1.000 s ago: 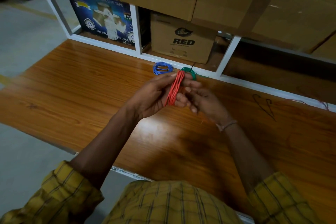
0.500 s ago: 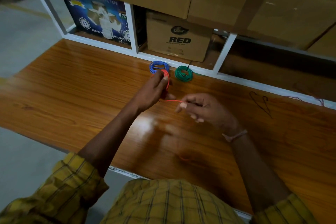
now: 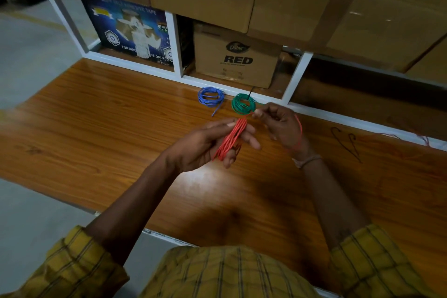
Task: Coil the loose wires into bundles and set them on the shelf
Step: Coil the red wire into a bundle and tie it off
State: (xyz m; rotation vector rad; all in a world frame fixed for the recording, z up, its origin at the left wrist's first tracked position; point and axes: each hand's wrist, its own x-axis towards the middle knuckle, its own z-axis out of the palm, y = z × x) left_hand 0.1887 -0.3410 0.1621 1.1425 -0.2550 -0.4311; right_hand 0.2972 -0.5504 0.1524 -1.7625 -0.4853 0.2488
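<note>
Left hand [image 3: 205, 145] is covering the lower loops of the red wire bundle [image 3: 231, 139]; its fingers [image 3: 250, 139] are partly hiding behind the strands. Right hand [image 3: 280, 126] is hiding where the red tail is being pinched. Green coil [image 3: 243, 105] is partly sitting behind that hand. Blue box [image 3: 130, 29] lettering is blurring out, top cut by cartons. Thin red wire [image 3: 411, 138] is running off right edge. Worktop [image 3: 96, 128] is getting cropped at right.

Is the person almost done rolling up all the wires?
Partly. The blue coil and green coil already lie bundled on the shelf. The left hand grips the red coil; the right hand pinches its loose end. That bundle isn't down yet.
</note>
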